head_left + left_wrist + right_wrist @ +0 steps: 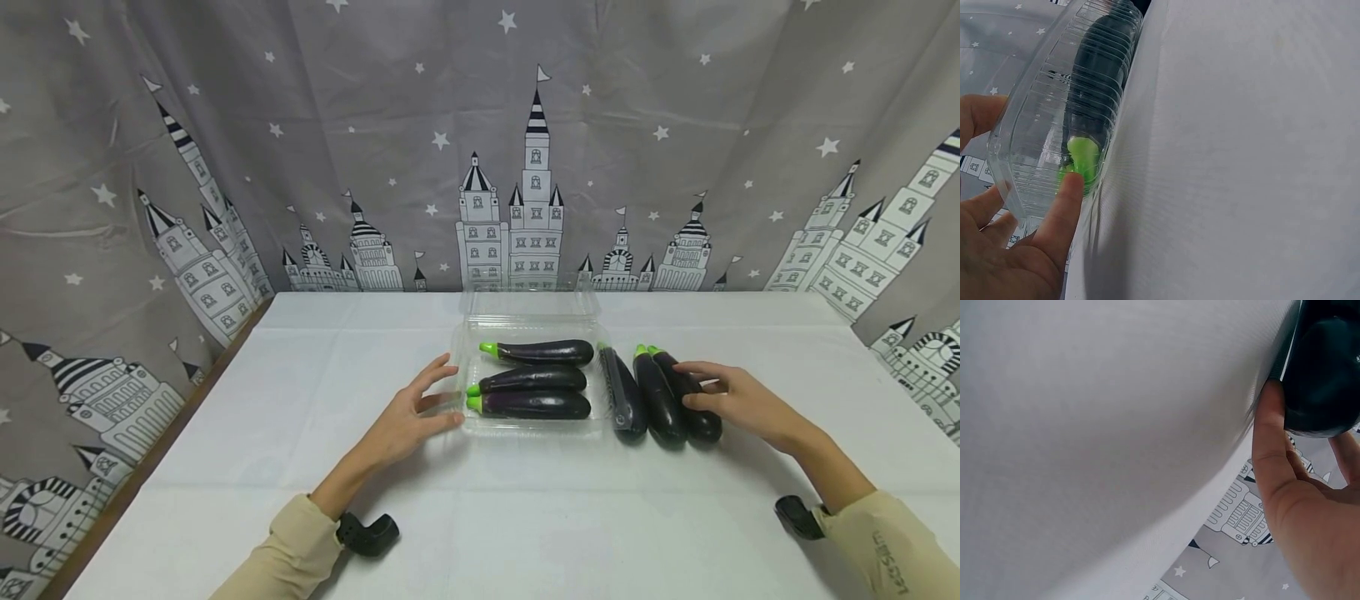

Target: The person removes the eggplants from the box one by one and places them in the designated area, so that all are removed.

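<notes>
A clear plastic clamshell box [536, 427] stands on the table with its lid raised at the back. Inside lie three dark eggplants with green stems: a back one [546, 352], a middle one [532, 380] and a front one [534, 406]. Three more lie side by side at the box's right: one close against it [624, 396], a middle one [660, 400] and an outer one [688, 398]. My left hand [408, 417] rests spread fingers against the box's left end. My right hand [742, 408] touches the outer eggplant, fingers loosely bent, thumb [1270, 419] low beside it.
White cloth covers the table [540, 517]. A grey curtain [360, 142] printed with castles and stars hangs behind and along the sides. Each wrist wears a black camera, one on the left [367, 535] and one on the right [799, 517].
</notes>
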`<state>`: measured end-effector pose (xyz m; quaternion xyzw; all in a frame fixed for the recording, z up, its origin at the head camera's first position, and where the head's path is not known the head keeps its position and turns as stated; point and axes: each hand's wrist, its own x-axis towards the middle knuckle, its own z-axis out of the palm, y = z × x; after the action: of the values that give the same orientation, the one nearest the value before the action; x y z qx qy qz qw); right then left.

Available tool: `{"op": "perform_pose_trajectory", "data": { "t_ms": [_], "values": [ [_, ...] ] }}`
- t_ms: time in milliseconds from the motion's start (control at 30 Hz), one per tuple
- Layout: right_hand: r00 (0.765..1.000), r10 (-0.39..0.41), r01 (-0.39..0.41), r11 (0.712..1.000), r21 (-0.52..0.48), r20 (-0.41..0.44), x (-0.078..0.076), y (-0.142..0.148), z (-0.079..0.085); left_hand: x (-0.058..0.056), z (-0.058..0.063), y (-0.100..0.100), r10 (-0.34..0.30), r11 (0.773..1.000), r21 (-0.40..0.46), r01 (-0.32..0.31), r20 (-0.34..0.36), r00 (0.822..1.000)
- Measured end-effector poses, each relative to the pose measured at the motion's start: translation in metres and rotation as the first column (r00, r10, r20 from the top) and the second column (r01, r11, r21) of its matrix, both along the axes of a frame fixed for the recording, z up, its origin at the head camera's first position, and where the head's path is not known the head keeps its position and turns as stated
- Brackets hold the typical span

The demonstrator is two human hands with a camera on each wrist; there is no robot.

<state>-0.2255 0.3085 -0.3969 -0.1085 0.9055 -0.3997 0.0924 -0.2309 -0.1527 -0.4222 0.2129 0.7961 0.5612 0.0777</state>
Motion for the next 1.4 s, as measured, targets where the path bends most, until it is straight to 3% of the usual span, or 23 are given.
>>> {"op": "perform_pose_trajectory", "data": {
  "t_ms": [900, 1400],
  "values": [
    [1.000, 0.007, -0.007, 1.000, 0.014, -0.021, 0.0003, -0.0045, -0.0021, 0.0000, -0.0026, -0.0022, 0.008, 1.000, 0.006, -0.008, 0.016, 1.000],
    [0.997, -0.006, 0.007, 1.000, 0.008, -0.079, 0.0045, -0.0030, 0.0004, -0.0005, -0.0019, 0.0000, -0.002, 1.000, 0.008, 0.002, 0.011, 1.000]
  ]
}}
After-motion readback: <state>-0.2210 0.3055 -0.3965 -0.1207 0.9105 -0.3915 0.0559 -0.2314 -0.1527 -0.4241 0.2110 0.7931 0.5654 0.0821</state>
